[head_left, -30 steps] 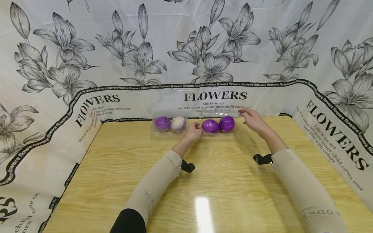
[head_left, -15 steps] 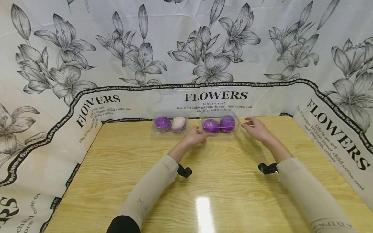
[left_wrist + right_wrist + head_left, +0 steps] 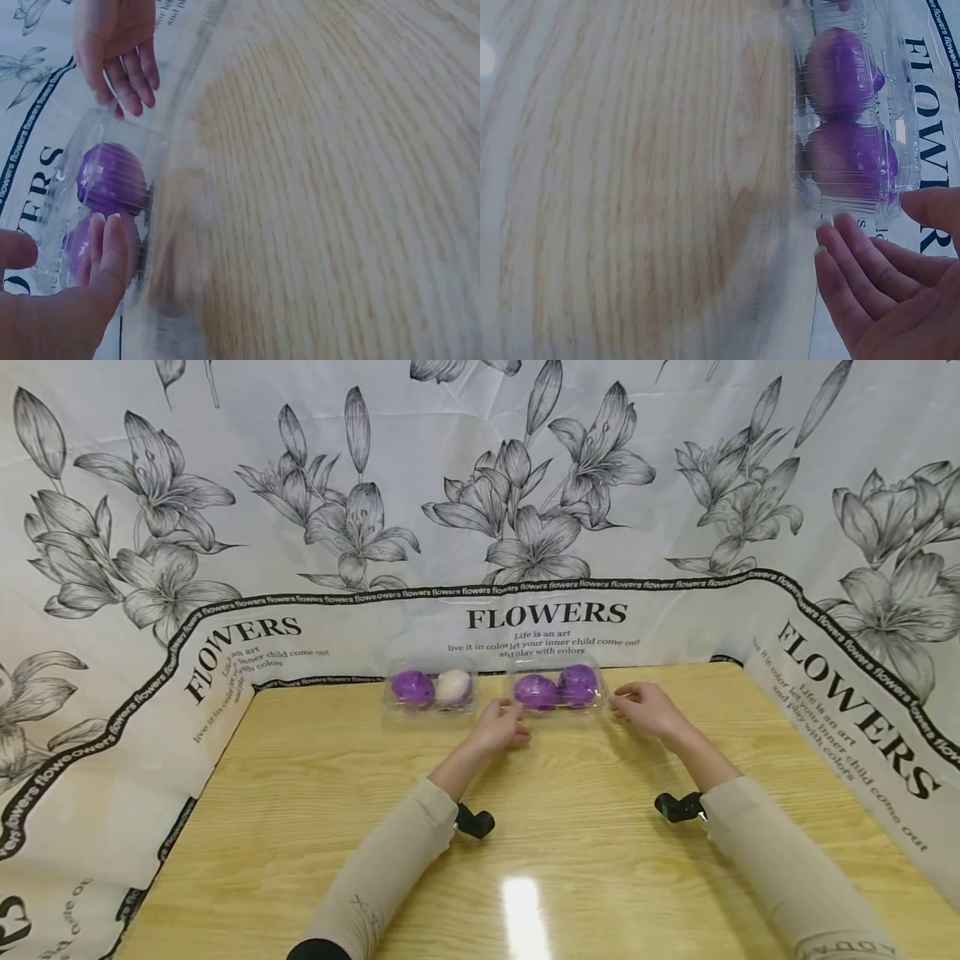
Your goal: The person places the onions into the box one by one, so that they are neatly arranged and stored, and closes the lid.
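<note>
Right clamshell [image 3: 558,693] sits at far table [image 3: 525,827] edge, against flower cloth [image 3: 480,485], lid down over two purple balls [image 3: 557,690]. Second clamshell [image 3: 429,692] just left of it, purple plus white ball inside.

Left hand [image 3: 498,727] at box's left end, fingers relaxed, resting on corner, not gripping. Right hand [image 3: 645,708] at right end, fingers loose, tips just at plastic, grasping nothing.

Tip, imo: press both ends evenly so lid seats flat, thin plastic slides easy on glossy wood, so steady it, don't shove.
</note>
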### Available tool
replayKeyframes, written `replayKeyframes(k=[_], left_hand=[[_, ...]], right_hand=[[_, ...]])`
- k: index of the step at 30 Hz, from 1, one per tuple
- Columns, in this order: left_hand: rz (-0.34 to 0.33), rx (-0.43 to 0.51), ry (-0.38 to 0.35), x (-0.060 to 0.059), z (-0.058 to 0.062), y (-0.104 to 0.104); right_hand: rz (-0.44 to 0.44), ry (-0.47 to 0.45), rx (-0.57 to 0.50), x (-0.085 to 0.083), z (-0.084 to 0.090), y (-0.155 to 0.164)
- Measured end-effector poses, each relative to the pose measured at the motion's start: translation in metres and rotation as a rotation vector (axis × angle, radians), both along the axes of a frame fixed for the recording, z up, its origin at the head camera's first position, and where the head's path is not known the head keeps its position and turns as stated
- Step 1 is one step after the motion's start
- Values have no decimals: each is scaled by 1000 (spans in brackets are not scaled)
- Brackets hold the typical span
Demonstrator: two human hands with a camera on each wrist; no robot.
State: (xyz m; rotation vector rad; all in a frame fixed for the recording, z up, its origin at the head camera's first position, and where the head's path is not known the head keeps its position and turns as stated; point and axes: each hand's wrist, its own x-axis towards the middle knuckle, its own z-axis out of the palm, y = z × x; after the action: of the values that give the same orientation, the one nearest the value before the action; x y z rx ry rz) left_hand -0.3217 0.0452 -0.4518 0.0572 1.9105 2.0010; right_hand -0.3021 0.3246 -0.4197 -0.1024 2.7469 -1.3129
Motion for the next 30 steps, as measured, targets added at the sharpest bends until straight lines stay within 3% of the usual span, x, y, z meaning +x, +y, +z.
replayKeyframes(k=[6, 16, 30], left_hand=[[88, 137, -27, -2, 1, 4], [146, 204, -47, -10, -4, 10], [172, 294, -89, -12, -3, 10]], right_hand=[[51, -42, -139, -5, 0, -5], [44, -230, -367, -12, 4, -4], [4, -214, -370, -13, 0, -9]])
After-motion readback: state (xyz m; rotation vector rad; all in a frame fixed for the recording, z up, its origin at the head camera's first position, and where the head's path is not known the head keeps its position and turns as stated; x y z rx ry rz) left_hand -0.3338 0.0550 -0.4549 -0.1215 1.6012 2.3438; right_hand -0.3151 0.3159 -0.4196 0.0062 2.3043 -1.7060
